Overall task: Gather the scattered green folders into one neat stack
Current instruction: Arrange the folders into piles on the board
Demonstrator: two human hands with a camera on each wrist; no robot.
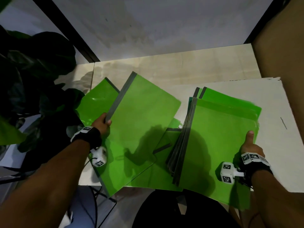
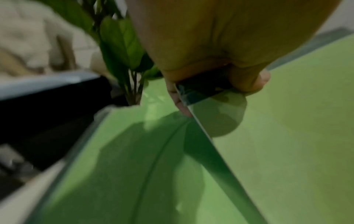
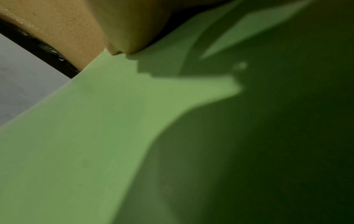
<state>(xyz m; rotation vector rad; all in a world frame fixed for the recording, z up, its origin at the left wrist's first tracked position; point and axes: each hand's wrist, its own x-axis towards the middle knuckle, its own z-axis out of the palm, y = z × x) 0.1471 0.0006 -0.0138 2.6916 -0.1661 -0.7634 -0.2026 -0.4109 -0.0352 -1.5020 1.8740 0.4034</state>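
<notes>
Green folders (image 1: 143, 122), grey spines (image 1: 120, 97)

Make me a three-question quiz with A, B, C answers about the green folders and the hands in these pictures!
1. Where is the stack of folders?
A. under the right hand
B. on the floor
C. on the plant

2. What colour are the folders' spine strips?
A. red
B. grey
C. yellow

3. What is the left hand doing?
A. lying flat
B. pointing
C. gripping a folder's edge

Answers: 1 A, the right hand rests on the stack with its thumb on top. 2 B, grey strips line the edges. 3 C, the left wrist view shows fingers curled round the spine.
</notes>
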